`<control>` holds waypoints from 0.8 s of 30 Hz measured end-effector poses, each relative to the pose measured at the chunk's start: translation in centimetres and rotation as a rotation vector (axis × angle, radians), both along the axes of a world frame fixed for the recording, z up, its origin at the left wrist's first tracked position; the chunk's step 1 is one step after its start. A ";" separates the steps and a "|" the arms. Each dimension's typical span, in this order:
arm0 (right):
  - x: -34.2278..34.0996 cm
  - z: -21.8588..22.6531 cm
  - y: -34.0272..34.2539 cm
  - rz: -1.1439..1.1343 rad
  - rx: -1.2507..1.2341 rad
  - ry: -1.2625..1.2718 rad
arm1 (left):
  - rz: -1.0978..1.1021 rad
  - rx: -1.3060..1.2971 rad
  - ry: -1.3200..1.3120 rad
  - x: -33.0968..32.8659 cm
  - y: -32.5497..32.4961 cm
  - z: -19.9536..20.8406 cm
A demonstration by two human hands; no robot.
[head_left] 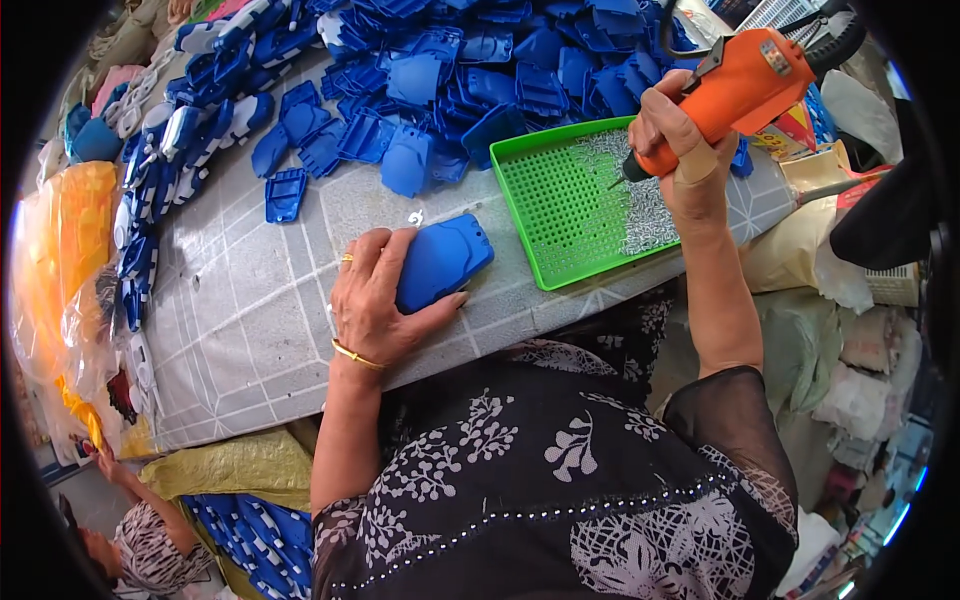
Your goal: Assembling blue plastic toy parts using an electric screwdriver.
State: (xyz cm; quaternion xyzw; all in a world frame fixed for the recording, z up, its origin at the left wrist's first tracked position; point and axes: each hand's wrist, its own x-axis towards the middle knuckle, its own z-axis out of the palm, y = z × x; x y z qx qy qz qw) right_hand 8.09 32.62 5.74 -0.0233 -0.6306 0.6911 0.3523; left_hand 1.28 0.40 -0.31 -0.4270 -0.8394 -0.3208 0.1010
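Observation:
On the grey table, my left hand (372,285) grips a blue plastic casing (443,262), thumb along its near edge and fingers at its left side. Part of the casing is hidden under the fingers. My right hand (684,143) is closed round an orange electric screwdriver (735,92), raised at the right. Its bit points down and to the left over a green perforated tray (524,192). Small silvery screws (648,222) lie scattered in the tray's right half; whether the bit touches any, I cannot tell.
A large heap of blue plastic shells (470,75) covers the table's far side. Blue-and-white pieces (160,170) line its left edge, beside an orange plastic bag (80,220). A sack (235,468) of similar pieces stands below left, near another person (160,540). Bags (870,370) crowd the right.

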 end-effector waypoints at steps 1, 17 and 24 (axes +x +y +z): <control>0.1 -0.1 0.0 0.002 -0.008 0.002 | 0.000 -0.001 -0.001 0.0 0.0 0.0; -0.5 -0.8 -0.4 -0.044 0.009 0.027 | 0.031 -0.027 -0.002 0.1 0.0 0.0; -0.5 -0.9 -0.3 -0.029 0.040 0.026 | 0.018 -0.060 0.068 -0.1 0.2 0.4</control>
